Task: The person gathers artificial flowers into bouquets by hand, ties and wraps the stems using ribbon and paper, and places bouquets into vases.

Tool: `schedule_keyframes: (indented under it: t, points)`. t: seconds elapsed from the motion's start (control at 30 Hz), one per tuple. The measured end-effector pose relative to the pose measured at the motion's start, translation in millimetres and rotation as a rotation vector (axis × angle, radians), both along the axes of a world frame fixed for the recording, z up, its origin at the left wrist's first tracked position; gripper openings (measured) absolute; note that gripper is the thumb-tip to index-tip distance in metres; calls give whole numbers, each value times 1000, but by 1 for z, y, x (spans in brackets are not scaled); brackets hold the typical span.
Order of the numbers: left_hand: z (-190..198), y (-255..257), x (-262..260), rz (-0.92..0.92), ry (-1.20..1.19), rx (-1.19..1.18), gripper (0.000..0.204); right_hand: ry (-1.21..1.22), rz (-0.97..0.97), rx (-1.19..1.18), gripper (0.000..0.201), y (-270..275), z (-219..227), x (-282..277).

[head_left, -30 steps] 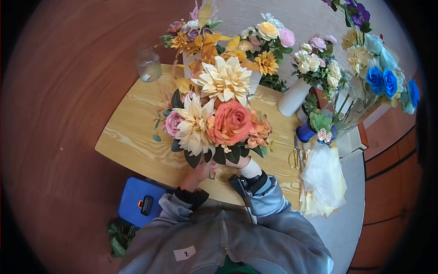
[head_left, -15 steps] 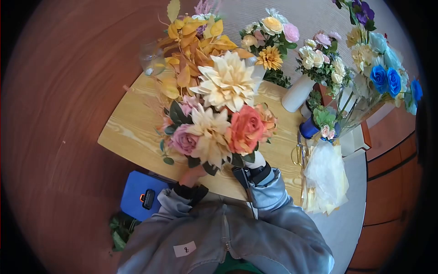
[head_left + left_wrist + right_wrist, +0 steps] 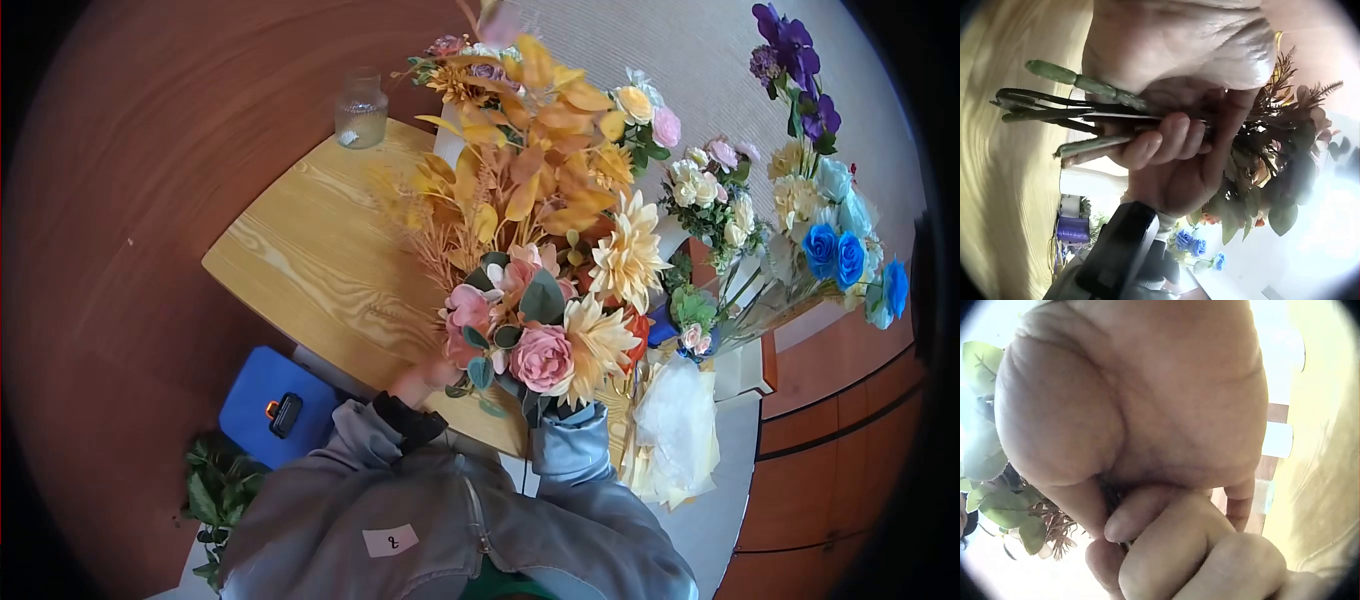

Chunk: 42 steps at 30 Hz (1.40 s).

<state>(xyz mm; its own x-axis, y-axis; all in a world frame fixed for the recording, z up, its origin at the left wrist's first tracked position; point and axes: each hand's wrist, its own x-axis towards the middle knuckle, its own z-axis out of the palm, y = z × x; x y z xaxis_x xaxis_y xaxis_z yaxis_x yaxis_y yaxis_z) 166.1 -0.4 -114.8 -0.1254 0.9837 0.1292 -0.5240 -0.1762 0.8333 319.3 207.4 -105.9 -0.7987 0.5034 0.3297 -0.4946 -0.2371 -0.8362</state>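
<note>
Both hands hold a large bouquet of artificial flowers over the front of the wooden table (image 3: 300, 230). Orange-yellow leaves (image 3: 530, 150) spread at its far side, a pink rose (image 3: 541, 358) faces up near me, and cream dahlias (image 3: 628, 250) lean right. My left hand (image 3: 425, 380) is at the lower left of the blooms. In the left wrist view the bare green and dark stems (image 3: 1047, 112) stick out past my right hand (image 3: 1175, 181), whose fingers curl round them against the left palm. Flowers hide the right hand in the head view; its palm fills the right wrist view.
A glass jar (image 3: 361, 118) stands at the table's far left corner. Vases of flowers line the back and right, among them blue roses (image 3: 835, 250). White wrapping sheets (image 3: 675, 425) lie at the right edge. A blue box (image 3: 250, 400) sits below the table's left side.
The bouquet has been turned and tilted between the hands: the dahlias and coral rose have swung right, while the yellow leaves and pink rose have come into the middle. The head view has shifted slightly.
</note>
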Motion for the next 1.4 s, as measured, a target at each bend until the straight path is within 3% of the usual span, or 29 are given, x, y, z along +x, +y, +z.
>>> schedule_keyframes:
  t: [0.23,0.53,0.7,0.87,0.9,0.93,0.97,1.03,1.13,1.27,1.4]
  points:
    - [-23,32,21,143,128,64,35,-48,16,19,46,-9,-6,28]
    - [-64,35,32,321,293,153,40,-110,30,48,43,6,17,-3]
    - [-59,74,32,384,386,205,42,-120,22,68,42,-15,10,-5]
    - [-68,41,15,475,585,172,43,-129,-5,66,41,-36,1,30]
    - [-62,65,20,494,624,164,43,-132,-10,63,41,-35,3,24]
    - [-61,60,17,514,664,157,43,-134,-13,62,40,-31,3,10]
    - [-63,50,14,535,704,152,44,-136,-16,62,40,-44,8,32]
    - [-63,50,10,576,783,143,44,-140,-23,63,40,-19,11,13]
    - [-56,59,12,644,899,127,45,-151,-27,64,39,-42,-1,24]
    - [-57,38,9,739,1052,95,45,-169,-23,60,38,-51,4,-5]
    - [-46,44,-2,834,1213,70,46,-180,-19,57,37,-29,21,-10]
